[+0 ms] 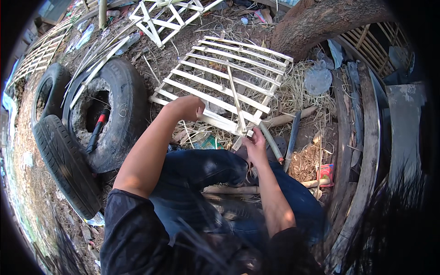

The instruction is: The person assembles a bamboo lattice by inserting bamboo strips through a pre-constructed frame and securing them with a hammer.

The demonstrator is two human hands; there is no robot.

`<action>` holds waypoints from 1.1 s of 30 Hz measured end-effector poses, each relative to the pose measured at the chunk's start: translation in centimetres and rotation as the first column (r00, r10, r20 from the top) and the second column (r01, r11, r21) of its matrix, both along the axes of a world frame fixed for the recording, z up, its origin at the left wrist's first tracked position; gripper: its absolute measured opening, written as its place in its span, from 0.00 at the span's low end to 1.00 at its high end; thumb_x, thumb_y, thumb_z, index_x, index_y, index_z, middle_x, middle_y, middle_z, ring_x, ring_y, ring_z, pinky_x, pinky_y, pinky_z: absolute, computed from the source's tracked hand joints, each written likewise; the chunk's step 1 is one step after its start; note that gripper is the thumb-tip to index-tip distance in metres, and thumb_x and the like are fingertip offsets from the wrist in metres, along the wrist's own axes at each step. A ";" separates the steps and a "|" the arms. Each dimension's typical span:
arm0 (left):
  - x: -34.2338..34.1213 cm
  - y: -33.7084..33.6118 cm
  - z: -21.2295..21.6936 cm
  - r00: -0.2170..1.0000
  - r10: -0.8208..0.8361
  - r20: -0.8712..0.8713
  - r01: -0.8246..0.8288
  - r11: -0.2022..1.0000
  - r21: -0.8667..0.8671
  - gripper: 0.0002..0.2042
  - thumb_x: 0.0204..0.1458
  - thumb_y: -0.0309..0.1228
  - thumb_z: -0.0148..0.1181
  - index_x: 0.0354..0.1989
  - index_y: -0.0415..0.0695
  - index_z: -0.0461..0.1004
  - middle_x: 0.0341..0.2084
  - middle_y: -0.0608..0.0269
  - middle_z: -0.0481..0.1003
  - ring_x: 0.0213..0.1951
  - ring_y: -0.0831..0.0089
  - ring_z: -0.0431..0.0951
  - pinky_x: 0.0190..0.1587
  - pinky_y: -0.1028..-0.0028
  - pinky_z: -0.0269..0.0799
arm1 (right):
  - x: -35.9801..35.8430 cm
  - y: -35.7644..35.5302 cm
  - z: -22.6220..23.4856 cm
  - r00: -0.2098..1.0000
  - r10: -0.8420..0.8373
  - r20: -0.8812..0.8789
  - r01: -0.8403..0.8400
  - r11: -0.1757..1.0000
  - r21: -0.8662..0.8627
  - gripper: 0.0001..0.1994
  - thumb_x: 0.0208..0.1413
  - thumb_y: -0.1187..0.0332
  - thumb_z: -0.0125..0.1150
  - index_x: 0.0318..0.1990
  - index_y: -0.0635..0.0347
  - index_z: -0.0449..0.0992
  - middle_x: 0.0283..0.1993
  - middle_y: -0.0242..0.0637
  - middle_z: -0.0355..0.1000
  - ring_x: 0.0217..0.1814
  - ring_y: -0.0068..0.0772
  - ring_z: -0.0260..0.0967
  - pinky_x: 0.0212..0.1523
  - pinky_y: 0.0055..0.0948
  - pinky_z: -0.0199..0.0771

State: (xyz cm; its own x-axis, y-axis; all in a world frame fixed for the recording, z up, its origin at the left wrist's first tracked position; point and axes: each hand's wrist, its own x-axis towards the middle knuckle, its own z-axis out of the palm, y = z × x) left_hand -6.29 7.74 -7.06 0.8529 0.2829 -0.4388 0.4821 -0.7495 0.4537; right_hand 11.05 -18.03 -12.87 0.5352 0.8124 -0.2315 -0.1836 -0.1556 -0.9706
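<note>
In front of me lies a frame of pale split-bamboo slats (215, 86), with rows of parallel slats fixed to side strips and one strip slanting across them. My left hand (184, 109) is closed around its near slat, left of the middle. At the near right corner, my right hand (255, 145) pinches a short pale bamboo end (250, 133) between thumb and fingers. Its lower fingers are partly hidden. Just beside this hand, a round bamboo pole (273, 144) slants toward my knee. My legs in blue jeans are bent below the frame.
Left of me, a large tyre (130, 98) holds a red-and-black-handled tool (96, 130) and thin bamboo strips. Another tyre (66, 165) leans against it. Beyond is a second bamboo lattice (160, 23). A tree trunk (316, 25) stands far right; weathered planks (369, 123) line the right.
</note>
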 end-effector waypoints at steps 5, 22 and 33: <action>1.8 -2.1 0.3 0.880 -0.151 -0.450 0.126 0.988 -0.085 0.21 0.32 0.31 0.74 0.40 0.51 0.79 0.39 0.59 0.79 0.43 0.59 0.78 0.43 0.59 0.74 | 2.3 -0.8 -1.7 0.997 0.018 -0.070 -0.022 0.998 -0.054 0.25 0.55 0.79 0.56 0.61 0.73 0.58 0.52 0.45 0.72 0.52 0.27 0.70 0.48 0.24 0.71; 1.9 -5.3 6.3 0.676 -0.363 -0.641 0.258 0.932 -0.255 0.26 0.33 0.35 0.73 0.47 0.50 0.78 0.44 0.59 0.78 0.47 0.58 0.77 0.47 0.58 0.72 | 0.9 0.8 4.8 0.909 0.040 -0.414 -0.152 0.958 -0.243 0.25 0.62 0.58 0.53 0.61 0.63 0.58 0.46 0.44 0.73 0.46 0.31 0.72 0.45 0.29 0.72; 2.2 -7.3 6.2 0.616 -0.553 -0.561 0.387 0.833 -0.396 0.17 0.36 0.36 0.70 0.40 0.56 0.82 0.39 0.64 0.80 0.43 0.64 0.78 0.42 0.63 0.72 | -3.5 1.0 7.4 0.959 0.239 -0.152 -0.247 0.968 -0.035 0.34 0.53 0.80 0.59 0.66 0.64 0.50 0.41 0.45 0.73 0.40 0.29 0.74 0.44 0.27 0.76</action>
